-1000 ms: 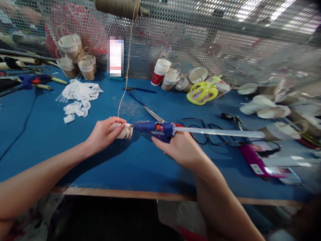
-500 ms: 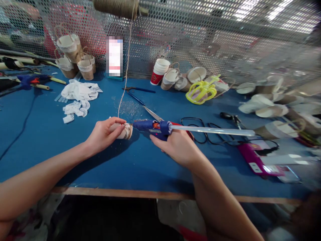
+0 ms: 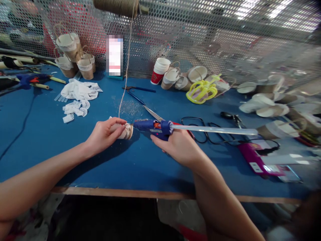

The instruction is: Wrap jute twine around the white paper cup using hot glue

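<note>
My left hand (image 3: 106,134) is closed around a small paper cup (image 3: 126,132) lying on its side, with twine wrapped near its end. A strand of twine (image 3: 127,63) runs down to that hand from a large spool (image 3: 116,6) above. In my right hand (image 3: 179,145) is a blue glue gun (image 3: 152,126), a long clear glue stick (image 3: 215,129) sticking out of its back. The gun's nozzle points left, at the twine-wrapped end of the cup; whether it touches cannot be made out. Scissors (image 3: 153,113) lie just behind the gun.
Blue-handled pliers (image 3: 140,89) lie farther back. White paper scraps (image 3: 80,90) and stacked twine-handled cups (image 3: 86,67) are at left. Red-and-white cups (image 3: 158,75) and a yellow looped object (image 3: 202,92) stand along the mesh panel (image 3: 195,36). A black cord (image 3: 200,137) and purple box (image 3: 253,160) are at right.
Almost nothing differs. Both hands keep their hold, and the glue gun stays at the cup's end with at most a tiny shift to the right.
</note>
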Available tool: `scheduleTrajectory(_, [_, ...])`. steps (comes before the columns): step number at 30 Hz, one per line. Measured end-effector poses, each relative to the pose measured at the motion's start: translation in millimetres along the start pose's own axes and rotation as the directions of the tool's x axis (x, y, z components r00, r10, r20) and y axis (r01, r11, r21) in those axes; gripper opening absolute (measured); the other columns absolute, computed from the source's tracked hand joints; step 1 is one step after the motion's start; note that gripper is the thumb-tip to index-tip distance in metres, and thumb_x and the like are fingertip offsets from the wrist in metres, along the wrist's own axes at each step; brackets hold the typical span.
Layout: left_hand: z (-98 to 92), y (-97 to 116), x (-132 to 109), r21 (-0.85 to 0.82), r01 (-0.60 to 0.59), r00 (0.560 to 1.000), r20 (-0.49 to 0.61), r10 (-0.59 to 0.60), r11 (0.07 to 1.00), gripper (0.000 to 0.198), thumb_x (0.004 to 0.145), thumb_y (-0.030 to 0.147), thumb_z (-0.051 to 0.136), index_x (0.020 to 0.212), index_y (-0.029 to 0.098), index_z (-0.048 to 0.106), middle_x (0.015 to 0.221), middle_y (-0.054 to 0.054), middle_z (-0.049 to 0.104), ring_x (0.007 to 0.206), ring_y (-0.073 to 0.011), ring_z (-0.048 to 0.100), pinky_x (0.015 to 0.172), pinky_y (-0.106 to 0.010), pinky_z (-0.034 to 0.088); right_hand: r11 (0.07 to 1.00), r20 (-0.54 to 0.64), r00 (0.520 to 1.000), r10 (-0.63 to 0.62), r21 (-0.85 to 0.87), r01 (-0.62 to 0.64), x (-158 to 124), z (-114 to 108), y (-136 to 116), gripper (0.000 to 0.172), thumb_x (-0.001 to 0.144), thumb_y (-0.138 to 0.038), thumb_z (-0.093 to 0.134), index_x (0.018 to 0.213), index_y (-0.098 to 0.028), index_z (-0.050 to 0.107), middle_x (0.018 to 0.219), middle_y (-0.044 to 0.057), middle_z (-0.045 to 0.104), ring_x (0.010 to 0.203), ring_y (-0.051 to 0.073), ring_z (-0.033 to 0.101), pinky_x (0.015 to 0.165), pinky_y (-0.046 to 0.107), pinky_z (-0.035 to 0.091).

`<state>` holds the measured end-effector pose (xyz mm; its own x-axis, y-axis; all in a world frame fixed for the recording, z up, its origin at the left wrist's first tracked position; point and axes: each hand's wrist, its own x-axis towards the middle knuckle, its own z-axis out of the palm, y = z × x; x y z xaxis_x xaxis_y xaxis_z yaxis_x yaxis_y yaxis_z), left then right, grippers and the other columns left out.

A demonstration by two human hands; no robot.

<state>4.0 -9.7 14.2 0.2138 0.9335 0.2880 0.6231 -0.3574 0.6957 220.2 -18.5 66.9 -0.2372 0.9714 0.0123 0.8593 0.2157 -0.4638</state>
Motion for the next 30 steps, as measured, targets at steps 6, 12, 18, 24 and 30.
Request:
scheduleTrajectory(6, [0.1, 1.0, -1.4, 0.013, -0.019, 1.0, 0.0, 0.019, 1.0, 0.023, 0.083, 0.031, 0.049, 0.095, 0.018, 0.064, 0.086, -0.003, 0.072, 0.072, -0.0155, 0.066, 0.064, -0.023, 0.048, 0.998, -0.009, 0.999, -0.042, 0.049, 0.042, -0.6, -2.6, -0.2, 0.015, 0.072, -0.027, 0.054, 0.06, -0.019, 0.052, 0.048, -0.002, 0.053, 0.047, 0.012, 0.049, 0.045, 0.023, 0.035])
scheduleTrajectory(12, [-0.3, 0.4, -1.1, 0.024, -0.029, 1.0, -0.002, 0.029, 0.999, 0.024, 0.083, 0.03, 0.048, 0.095, 0.018, 0.065, 0.087, -0.004, 0.072, 0.072, -0.0158, 0.066, 0.064, -0.023, 0.049, 0.996, -0.006, 0.999, -0.051, 0.069, 0.051, 2.2, -1.6, -0.7, 0.017, 0.073, -0.027, 0.053, 0.058, -0.019, 0.052, 0.048, -0.002, 0.054, 0.049, 0.012, 0.052, 0.046, 0.023, 0.036])
scheduleTrajectory(18, [0.4, 1.5, -0.5, 0.006, -0.022, 1.0, -0.001, 0.022, 1.0, 0.026, 0.083, 0.032, 0.049, 0.095, 0.017, 0.065, 0.084, -0.004, 0.072, 0.07, -0.0154, 0.065, 0.062, -0.022, 0.048, 0.995, -0.008, 0.999, -0.04, 0.086, 0.041, -1.0, -4.6, -0.9, 0.015, 0.072, -0.026, 0.054, 0.059, -0.019, 0.052, 0.051, -0.001, 0.056, 0.05, 0.012, 0.052, 0.046, 0.023, 0.037])
scheduleTrajectory(24, [0.0, -0.2, -1.1, 0.016, -0.046, 0.999, -0.008, 0.046, 0.999, 0.024, 0.083, 0.03, 0.049, 0.095, 0.016, 0.065, 0.086, -0.005, 0.072, 0.071, -0.0157, 0.066, 0.063, -0.022, 0.048, 0.993, 0.014, 0.999, -0.049, 0.106, 0.047, 2.9, -1.7, -0.9, 0.015, 0.073, -0.025, 0.054, 0.059, -0.018, 0.053, 0.046, -0.003, 0.052, 0.046, 0.011, 0.049, 0.045, 0.022, 0.036])
scheduleTrajectory(30, [-0.4, 1.2, -0.3, 0.017, -0.041, 0.999, -0.002, 0.041, 0.999, 0.024, 0.083, 0.03, 0.048, 0.095, 0.017, 0.065, 0.085, -0.004, 0.072, 0.071, -0.0158, 0.066, 0.063, -0.023, 0.048, 0.991, 0.005, 0.999, -0.048, 0.126, 0.047, 1.0, -4.4, -0.1, 0.016, 0.073, -0.026, 0.054, 0.058, -0.019, 0.053, 0.046, -0.003, 0.052, 0.046, 0.011, 0.05, 0.046, 0.023, 0.037])
